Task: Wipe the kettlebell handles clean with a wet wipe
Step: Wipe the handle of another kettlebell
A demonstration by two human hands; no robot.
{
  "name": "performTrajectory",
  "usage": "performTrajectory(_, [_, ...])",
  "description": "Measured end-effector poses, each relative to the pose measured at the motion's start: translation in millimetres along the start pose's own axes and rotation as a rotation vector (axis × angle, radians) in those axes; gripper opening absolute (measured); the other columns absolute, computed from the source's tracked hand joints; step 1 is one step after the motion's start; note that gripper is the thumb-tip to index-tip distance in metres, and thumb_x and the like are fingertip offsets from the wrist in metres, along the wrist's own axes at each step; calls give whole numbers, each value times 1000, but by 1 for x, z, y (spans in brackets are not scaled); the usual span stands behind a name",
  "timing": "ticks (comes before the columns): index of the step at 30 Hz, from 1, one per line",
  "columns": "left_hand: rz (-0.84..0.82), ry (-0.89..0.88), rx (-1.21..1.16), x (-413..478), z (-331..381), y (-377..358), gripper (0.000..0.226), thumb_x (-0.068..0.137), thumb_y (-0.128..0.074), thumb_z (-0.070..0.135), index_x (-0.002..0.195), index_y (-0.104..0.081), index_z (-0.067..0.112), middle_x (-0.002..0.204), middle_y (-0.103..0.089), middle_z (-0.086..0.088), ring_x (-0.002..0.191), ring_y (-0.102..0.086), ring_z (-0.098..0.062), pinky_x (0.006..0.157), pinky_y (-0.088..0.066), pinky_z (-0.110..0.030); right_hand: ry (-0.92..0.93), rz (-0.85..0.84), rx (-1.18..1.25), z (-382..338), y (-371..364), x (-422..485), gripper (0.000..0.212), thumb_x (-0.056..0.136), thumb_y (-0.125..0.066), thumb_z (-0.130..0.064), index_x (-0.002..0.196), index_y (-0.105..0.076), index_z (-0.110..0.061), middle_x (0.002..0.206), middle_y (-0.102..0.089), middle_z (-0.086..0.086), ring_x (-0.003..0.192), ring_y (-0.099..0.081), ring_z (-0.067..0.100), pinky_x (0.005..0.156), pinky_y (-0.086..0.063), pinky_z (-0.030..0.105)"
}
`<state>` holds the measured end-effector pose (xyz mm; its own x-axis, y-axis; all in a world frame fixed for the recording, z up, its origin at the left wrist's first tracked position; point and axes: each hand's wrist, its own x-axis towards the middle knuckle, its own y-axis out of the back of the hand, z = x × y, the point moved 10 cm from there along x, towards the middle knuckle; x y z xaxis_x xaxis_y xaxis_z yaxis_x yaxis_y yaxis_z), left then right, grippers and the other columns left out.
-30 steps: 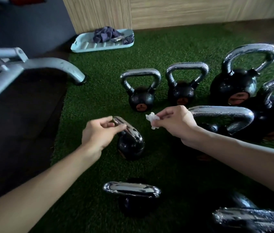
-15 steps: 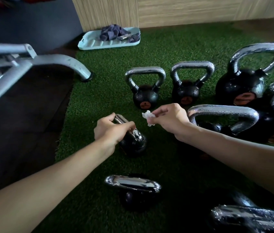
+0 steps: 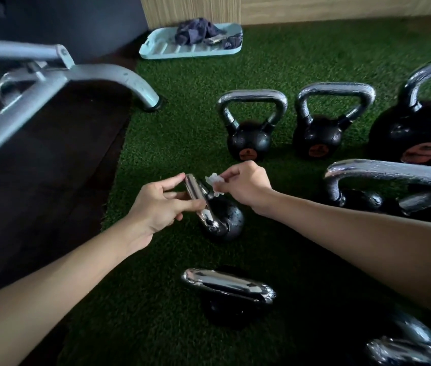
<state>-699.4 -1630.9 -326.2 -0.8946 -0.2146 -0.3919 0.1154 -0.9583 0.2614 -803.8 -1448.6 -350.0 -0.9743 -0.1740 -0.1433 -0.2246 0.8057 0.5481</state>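
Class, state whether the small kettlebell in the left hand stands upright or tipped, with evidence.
Apparently tipped. The small kettlebell leans: its handle, pinched by the left hand, lies left of the ball, not over it.

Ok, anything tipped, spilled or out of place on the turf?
Only the small kettlebell leans, its handle held tilted by the left hand while the right hand pinches the wet wipe at it. The other kettlebells stand upright.
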Motion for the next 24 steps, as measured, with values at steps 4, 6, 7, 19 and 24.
performTrajectory(4, [-49,4,36,-2,-14,20,89,66,-89,19,147,-51,29,102,-79,5,54,-47,-4,47,-39,-14,8,-20,-25,0,-20,10,16,72,-91,-34,72,-76,-27,71,-73,-8,69,-70,10,60,-57,26])
performTrajectory(6, [-77,-28,49,-2,-18,27,88,68,-86,18,147,-50,27,106,-78,5,55,-50,0,50,-41,-13,16,-42,-55,0,-37,9,16,72,-90,-35,77,-79,-24,72,-73,-6,71,-71,11,62,-57,26])
performTrajectory(7, [-91,-49,58,-1,-20,30,88,68,-86,19,148,-50,27,108,-78,5,59,-55,3,52,-42,-12,25,-39,-61,-2,-44,8,17,73,-89,-37,77,-80,-24,72,-73,-6,71,-71,11,61,-56,26])
performTrajectory(19, [-194,-184,142,27,-24,41,77,73,-85,12,141,-54,28,115,-75,10,112,-65,5,84,-47,-4,162,-7,14,-28,-46,13,17,79,-85,-42,83,-83,-25,72,-76,-9,71,-69,1,63,-52,21])
performTrajectory(24, [-220,-223,217,37,-18,42,81,67,-85,18,142,-54,25,114,-75,14,118,-61,5,95,-46,-12,174,-38,123,-30,-45,19,17,78,-87,-34,92,-83,-26,83,-78,-11,81,-71,0,76,-57,22])
